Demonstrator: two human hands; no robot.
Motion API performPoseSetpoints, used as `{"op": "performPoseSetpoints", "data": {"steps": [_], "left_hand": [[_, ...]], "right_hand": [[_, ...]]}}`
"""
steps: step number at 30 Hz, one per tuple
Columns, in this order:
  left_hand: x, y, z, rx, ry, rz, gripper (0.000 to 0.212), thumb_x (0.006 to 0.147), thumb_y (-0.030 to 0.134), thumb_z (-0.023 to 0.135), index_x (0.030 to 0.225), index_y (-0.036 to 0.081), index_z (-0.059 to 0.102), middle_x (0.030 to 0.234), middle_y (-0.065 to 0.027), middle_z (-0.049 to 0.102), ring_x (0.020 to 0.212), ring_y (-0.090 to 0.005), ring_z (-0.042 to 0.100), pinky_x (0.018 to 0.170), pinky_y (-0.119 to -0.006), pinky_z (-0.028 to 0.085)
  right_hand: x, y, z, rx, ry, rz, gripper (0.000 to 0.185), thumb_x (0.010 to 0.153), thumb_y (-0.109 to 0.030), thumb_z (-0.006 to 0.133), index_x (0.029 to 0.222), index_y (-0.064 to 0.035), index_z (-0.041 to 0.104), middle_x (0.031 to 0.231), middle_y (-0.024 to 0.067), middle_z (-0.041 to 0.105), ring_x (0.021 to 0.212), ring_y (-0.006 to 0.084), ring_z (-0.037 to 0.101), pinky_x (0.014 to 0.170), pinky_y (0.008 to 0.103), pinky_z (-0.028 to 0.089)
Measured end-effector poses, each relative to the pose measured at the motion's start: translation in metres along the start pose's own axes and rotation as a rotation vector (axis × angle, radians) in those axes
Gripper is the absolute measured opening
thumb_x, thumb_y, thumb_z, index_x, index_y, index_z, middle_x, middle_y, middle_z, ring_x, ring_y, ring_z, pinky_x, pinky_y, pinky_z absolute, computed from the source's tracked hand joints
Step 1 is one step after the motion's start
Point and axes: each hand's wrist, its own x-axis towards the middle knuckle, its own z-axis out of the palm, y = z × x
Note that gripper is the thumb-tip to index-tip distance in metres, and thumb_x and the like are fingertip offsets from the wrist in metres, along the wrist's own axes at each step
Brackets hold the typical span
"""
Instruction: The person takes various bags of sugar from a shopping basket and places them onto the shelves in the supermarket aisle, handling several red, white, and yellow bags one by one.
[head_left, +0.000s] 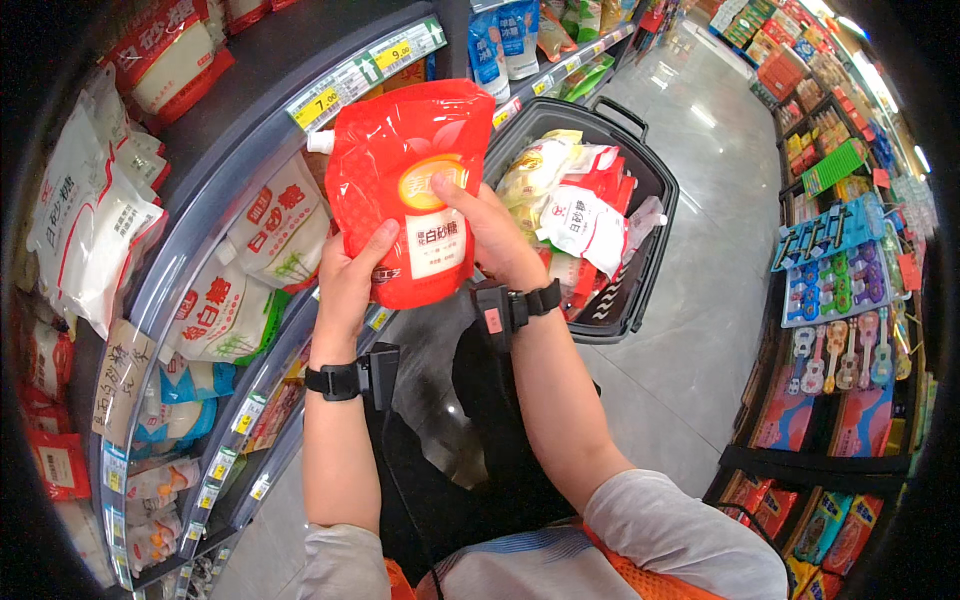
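Both hands hold a red spouted pouch of white sugar (405, 247), its white cap pointing left. My left hand (352, 270) grips the pouch's lower left side with the thumb across its front. On the right side, my right hand (499, 232) has its thumb on the front, near the oval emblem. The pouch is in front of the shelf edge with yellow price tags. Right of my right hand, a dark plastic shopping basket (670, 225) stands on the floor, holding several sugar bags, among them a white and red bag (581, 225).
Curved shelves on the left carry white sugar bags (90, 210) and a red pouch (169, 60), with a clear price rail (127, 300) along the edge. Blue pouches (502, 45) stand at the top. Grey tiled floor (697, 315) lies between these and the right-hand shelves with toy guitars (847, 352).
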Motion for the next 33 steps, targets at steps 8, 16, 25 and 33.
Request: {"op": "performPoseSetpoints", "data": {"steps": [8, 16, 25, 33], "left_hand": [[-0.006, 0.028, -0.003, -0.165, 0.231, 0.204, 0.037, 0.093, 0.022, 0.066, 0.121, -0.001, 0.057, 0.116, -0.0098, 0.064, 0.101, -0.0144, 0.063, 0.089, -0.029, 0.049], [-0.017, 0.027, -0.008, -0.025, -0.001, -0.005, 0.047, 0.085, 0.019, 0.073, 0.123, -0.001, 0.054, 0.117, -0.0100, 0.063, 0.104, -0.0164, 0.061, 0.091, -0.031, 0.048], [0.000, 0.016, 0.031, -0.225, -0.277, -0.164, 0.049, 0.084, 0.011, 0.071, 0.127, -0.002, 0.050, 0.123, -0.0121, 0.060, 0.109, -0.0195, 0.061, 0.092, -0.033, 0.050], [0.027, -0.016, 0.041, -0.483, -0.163, -0.458, 0.040, 0.090, 0.016, 0.066, 0.124, -0.002, 0.053, 0.120, -0.0137, 0.062, 0.104, -0.0207, 0.065, 0.088, -0.032, 0.055]], "right_hand": [[-0.005, -0.008, -0.012, -0.113, -0.321, 0.119, 0.054, 0.085, -0.020, 0.073, 0.129, 0.0045, 0.053, 0.123, 0.0096, 0.062, 0.111, 0.0141, 0.058, 0.099, 0.0288, 0.043], [-0.010, -0.015, -0.020, -0.129, -0.282, 0.251, 0.055, 0.082, -0.017, 0.075, 0.127, 0.0033, 0.053, 0.123, 0.0103, 0.062, 0.109, 0.0151, 0.060, 0.099, 0.0295, 0.045], [-0.048, -0.039, -0.041, -0.128, -0.128, 0.285, 0.058, 0.082, -0.018, 0.076, 0.130, 0.0022, 0.049, 0.124, 0.0103, 0.061, 0.107, 0.0156, 0.061, 0.096, 0.0328, 0.049], [-0.037, -0.041, -0.039, -0.086, 0.317, 0.368, 0.049, 0.087, -0.035, 0.070, 0.124, -0.0055, 0.057, 0.119, 0.0085, 0.066, 0.103, 0.0157, 0.065, 0.087, 0.0305, 0.053]]}}
